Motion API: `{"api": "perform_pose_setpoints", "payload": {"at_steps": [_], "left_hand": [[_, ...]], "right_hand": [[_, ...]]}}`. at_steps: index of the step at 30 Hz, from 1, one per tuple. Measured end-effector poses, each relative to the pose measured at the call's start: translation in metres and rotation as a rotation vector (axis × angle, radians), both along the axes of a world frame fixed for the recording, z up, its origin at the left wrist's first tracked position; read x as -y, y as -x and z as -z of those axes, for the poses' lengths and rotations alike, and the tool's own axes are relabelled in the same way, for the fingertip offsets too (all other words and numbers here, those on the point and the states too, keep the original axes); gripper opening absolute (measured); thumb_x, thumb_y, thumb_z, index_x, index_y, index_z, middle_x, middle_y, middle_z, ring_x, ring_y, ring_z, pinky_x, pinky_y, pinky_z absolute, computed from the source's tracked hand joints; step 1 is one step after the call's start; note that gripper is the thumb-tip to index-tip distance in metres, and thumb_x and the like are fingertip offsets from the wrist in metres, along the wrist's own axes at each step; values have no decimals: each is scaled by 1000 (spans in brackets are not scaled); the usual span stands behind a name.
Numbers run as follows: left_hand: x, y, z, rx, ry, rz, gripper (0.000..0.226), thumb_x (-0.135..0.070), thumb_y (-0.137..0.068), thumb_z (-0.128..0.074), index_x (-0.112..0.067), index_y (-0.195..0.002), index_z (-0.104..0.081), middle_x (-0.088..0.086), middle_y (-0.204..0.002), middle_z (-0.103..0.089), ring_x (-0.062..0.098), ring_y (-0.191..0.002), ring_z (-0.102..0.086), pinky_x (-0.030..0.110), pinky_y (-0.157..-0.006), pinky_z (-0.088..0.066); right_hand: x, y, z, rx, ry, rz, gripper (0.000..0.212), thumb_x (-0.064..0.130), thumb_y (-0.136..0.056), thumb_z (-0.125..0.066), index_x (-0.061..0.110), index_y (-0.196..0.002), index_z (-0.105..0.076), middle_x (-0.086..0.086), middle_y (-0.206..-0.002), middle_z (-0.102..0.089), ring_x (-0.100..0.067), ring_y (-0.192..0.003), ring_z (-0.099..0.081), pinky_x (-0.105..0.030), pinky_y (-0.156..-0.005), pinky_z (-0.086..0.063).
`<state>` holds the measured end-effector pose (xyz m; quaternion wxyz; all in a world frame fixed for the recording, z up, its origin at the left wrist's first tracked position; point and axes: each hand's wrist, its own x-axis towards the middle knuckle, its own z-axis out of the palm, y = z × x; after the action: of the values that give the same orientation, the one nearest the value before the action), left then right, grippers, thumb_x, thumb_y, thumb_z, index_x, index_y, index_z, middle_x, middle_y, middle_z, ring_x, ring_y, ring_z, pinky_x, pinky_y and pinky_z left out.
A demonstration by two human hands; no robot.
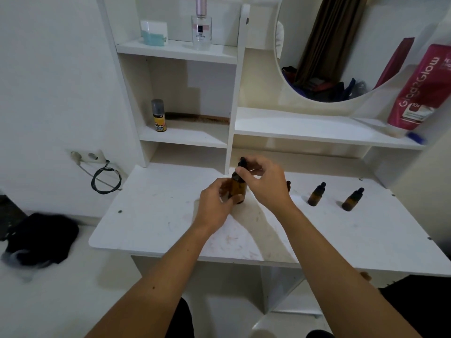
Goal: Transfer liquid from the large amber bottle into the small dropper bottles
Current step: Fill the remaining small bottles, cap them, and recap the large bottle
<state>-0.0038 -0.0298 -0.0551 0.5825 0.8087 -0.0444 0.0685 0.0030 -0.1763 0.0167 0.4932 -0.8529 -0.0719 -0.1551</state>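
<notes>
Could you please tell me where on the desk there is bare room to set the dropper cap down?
The desk is bare left of the left hand, out to its left edge, and along the front edge near the forearms. It is crowded on the right: the right hand is at the large amber bottle, then a half-hidden small bottle and two dropper bottles.

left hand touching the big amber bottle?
Touching. The head view shows the left hand with fingers wrapped round the big amber bottle on the table, no gap.

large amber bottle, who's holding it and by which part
Both hands: the left hand grips the large amber bottle round its body, and the right hand pinches its black dropper cap.
</notes>
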Motion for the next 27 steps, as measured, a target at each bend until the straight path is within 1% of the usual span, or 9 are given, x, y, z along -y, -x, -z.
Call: {"api": "perform_pose_setpoints", "payload": {"at_steps": [3, 5, 7, 11, 14, 17, 21, 25, 27], "left_hand": [[1, -1, 1, -6, -5, -4, 46, -24, -88, -82, -20, -130, -62, -14, -114, -65, 0, -100, -62, -3, -80, -44], [1, -1, 1, -11, -4, -3, 47, -26, -88, -82, -21, -131, -62, -14, -115, -66, 2, -101, -63, -2, -80, -45], [1, -2, 2, -11, -8, -7, 46, -27, -88, -82, -22, -130, -62, -16, -113, -65, -3, -99, -62, -4, -78, -43], [1, -2, 3, -11, 1, -8, 44, -24, -87, -83, -21, -127, -63, -27, -103, -62, -11, -95, -60, -4, -77, -42], [1, -2, 4, -7, 7, -8, 45, -26, -87, -83, -22, -127, -63, -21, -106, -64, -5, -98, -61, -4, -78, -43], [1, -3, 4, 1, 8, -4, 46, -27, -86, -83, -22, -127, -63, -19, -108, -64, -4, -98, -61, -4, -78, -43], [1, -3, 4, 5, 11, -4, 47, -28, -87, -83, -22, -128, -63, -19, -109, -63, -7, -97, -59, -4, -78, -42], [1, -3, 5, 10, 3, 0, 47, -27, -87, -82, -21, -129, -63, -16, -111, -64, -4, -97, -61, -4, -79, -43], [1, -3, 4, -2, 11, 3, 47, -28, -87, -82, -21, -130, -62, -18, -111, -63, -5, -97, -60, -5, -79, -42]], "right_hand": [[1, -1, 1, 40, -34, 37, 31, 31, -87, -85, 22, -114, -72, 8, -100, -73, -4, -90, -68, -12, -79, -55], [2, 1, 0, 51, -37, 10, 30, 25, -93, -78, 19, -122, -72, 7, -106, -73, -4, -95, -69, -14, -84, -57], [2, 1, 2, 42, -3, 3, 25, 22, -95, -76, 17, -120, -73, 6, -104, -74, -4, -93, -70, -18, -87, -59], [3, 0, 2, 63, -25, 51, 30, 28, -90, -82, 20, -117, -71, 4, -105, -68, -5, -89, -66, -12, -79, -55], [3, 0, 3, 53, 11, 15, 22, 24, -95, -76, 18, -115, -73, 5, -105, -71, 3, -88, -67, -9, -80, -55], [3, 0, 3, 20, -45, 63, 27, 31, -87, -85, 20, -108, -71, 6, -93, -72, 0, -81, -66, -9, -74, -53], [4, -1, 4, 37, -42, 22, 24, 25, -93, -78, 17, -116, -77, 9, -99, -75, 1, -90, -69, -13, -83, -57], [3, -5, 4, 5, -53, 75, 29, 35, -86, -85, 21, -109, -75, 10, -94, -74, -1, -85, -69, -9, -76, -55], [3, -4, 6, 6, -63, 51, 26, 32, -91, -80, 21, -114, -75, 10, -98, -74, -1, -88, -70, -12, -78, -56]]}}
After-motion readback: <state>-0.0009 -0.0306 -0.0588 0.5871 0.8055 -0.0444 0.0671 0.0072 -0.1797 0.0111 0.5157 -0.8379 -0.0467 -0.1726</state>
